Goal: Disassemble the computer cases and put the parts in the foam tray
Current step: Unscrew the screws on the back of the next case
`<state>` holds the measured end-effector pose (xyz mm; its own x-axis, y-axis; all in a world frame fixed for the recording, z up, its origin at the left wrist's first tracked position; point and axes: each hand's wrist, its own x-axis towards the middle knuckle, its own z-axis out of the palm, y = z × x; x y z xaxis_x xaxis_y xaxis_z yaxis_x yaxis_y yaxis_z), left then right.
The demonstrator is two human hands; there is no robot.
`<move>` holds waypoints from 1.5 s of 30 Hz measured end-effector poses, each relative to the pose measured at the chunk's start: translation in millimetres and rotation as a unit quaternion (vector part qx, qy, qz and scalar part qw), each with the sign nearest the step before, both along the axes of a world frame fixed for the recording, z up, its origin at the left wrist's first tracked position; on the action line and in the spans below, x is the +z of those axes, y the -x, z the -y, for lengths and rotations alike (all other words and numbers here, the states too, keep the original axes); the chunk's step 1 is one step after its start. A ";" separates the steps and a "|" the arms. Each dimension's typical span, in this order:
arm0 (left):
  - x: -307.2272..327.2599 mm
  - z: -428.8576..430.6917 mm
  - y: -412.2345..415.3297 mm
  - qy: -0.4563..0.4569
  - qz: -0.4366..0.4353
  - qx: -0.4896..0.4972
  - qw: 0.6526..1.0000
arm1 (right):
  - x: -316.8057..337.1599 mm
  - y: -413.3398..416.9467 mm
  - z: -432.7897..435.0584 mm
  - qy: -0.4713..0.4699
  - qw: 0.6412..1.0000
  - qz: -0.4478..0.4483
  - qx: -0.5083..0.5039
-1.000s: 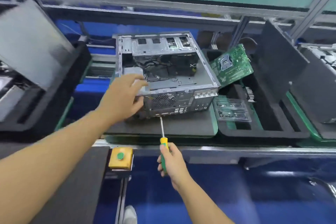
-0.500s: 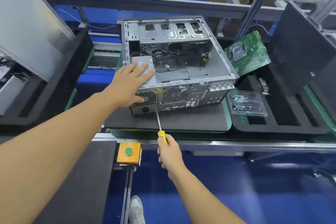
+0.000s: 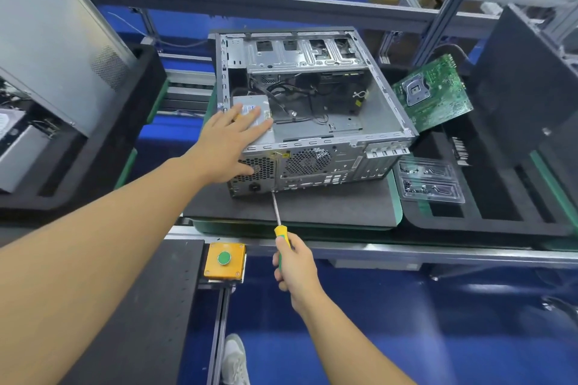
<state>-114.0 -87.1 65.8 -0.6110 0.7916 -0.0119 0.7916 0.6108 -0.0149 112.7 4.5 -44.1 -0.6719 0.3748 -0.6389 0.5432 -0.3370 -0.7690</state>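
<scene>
Computer case holds power supply, our left hand flat on it, right hand gripping screwdriver, board in foam tray.

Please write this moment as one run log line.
left hand: flat on power supply, inside open computer case | right hand: grips screwdriver, tip at case rear panel | motherboard: leaning in foam tray

A yellow box with a green button sits at the near rail, left of centre. Nearer, a grey shoe rests on the blue floor.
</scene>
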 end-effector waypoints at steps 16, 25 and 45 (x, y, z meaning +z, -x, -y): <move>0.5 0.4 -3.9 -0.006 -0.004 0.002 1.000 | -4.3 3.3 -7.2 0.099 0.995 0.005 0.021; 2.2 -1.0 -7.2 0.004 -0.005 0.006 1.000 | -4.2 4.6 16.4 -0.275 0.959 0.053 0.039; -0.4 -0.7 -4.5 0.003 -0.015 0.001 1.000 | -2.6 -0.5 -3.5 -0.027 0.998 0.006 0.057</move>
<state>-109.4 -86.5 65.4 -0.6134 0.7898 0.0017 0.7890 0.6129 -0.0418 113.3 8.0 -46.7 -0.7045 0.3311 -0.6278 0.5846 -0.2307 -0.7778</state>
